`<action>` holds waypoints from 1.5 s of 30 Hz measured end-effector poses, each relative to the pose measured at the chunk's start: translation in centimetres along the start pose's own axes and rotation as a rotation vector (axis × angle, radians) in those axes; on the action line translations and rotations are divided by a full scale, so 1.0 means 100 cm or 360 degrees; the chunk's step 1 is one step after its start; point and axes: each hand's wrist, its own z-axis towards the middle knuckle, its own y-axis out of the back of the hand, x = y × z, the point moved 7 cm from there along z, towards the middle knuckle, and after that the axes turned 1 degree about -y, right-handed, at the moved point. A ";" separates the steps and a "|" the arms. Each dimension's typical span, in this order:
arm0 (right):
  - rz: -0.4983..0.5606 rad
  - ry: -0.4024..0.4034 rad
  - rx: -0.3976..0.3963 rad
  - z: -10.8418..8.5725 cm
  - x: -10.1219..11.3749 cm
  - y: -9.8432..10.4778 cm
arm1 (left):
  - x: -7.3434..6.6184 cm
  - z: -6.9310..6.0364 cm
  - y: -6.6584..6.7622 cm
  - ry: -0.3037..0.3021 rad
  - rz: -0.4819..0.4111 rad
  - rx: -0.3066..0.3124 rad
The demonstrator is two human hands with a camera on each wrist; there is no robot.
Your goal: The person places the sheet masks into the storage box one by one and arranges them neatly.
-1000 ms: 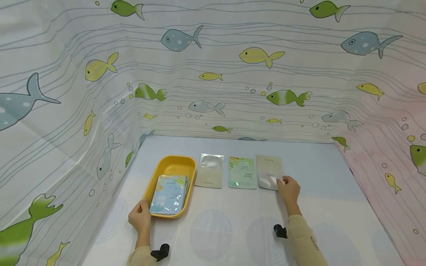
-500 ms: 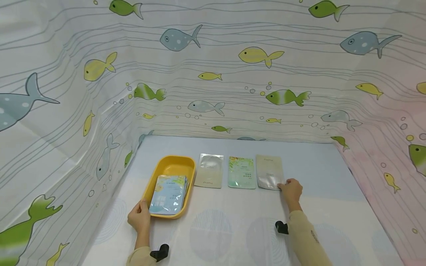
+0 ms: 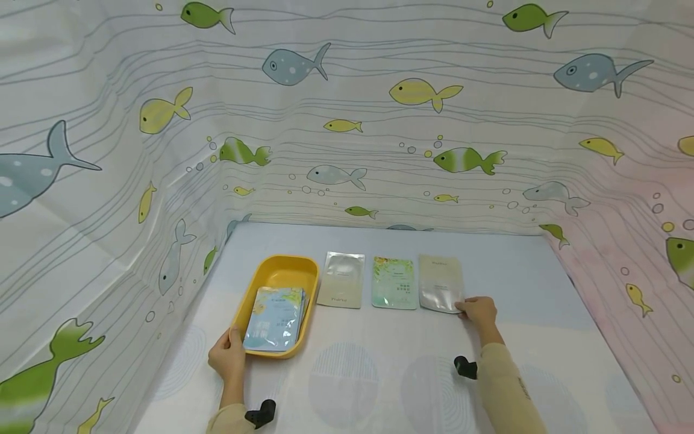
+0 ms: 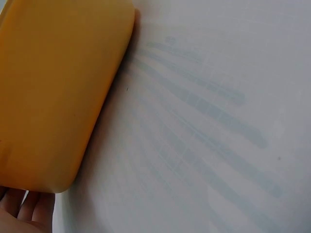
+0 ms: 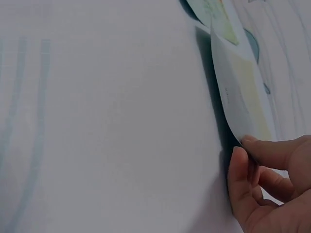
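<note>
- Head view, from the far left: a fish-print sheet (image 3: 374, 66) rises at the side and runs behind the white table (image 3: 374, 328) to the far right.
- Next, the left hand (image 3: 228, 355) grasps the near left corner of a yellow plastic tray (image 3: 287, 274); the left wrist view shows its fingers against the tray's end.
- Inside the tray, toward its near end, lies a blue sachet (image 3: 275, 316) on top of others, whose edges show at its right.
- Just right of the tray, a beige foil sachet (image 3: 340, 280) lies flat, its large lettering at the near end.
- Beside it, slightly apart, lies a green floral sachet (image 3: 393, 283).
- Close to that is a second beige sachet (image 3: 440, 280), lettering at the far end.
- Rightmost, the right hand (image 3: 479, 313) pinches that sachet's near right corner; the right wrist view shows its edge raised off the table, with shadow underneath.
</note>
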 end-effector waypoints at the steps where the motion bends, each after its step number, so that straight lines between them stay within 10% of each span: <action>1: 0.0087 -0.0019 0.0049 0.001 -0.001 -0.001 | 0.000 0.000 0.000 -0.0001 0.0001 -0.0003; 13: 0.0807 -0.0216 0.0432 -0.011 -0.007 -0.006 | 0.001 0.000 0.000 0.0013 0.0002 0.0002; 45: 0.1056 0.0123 0.0332 -0.053 0.047 -0.021 | 0.001 0.001 0.001 -0.0025 0.0005 -0.0016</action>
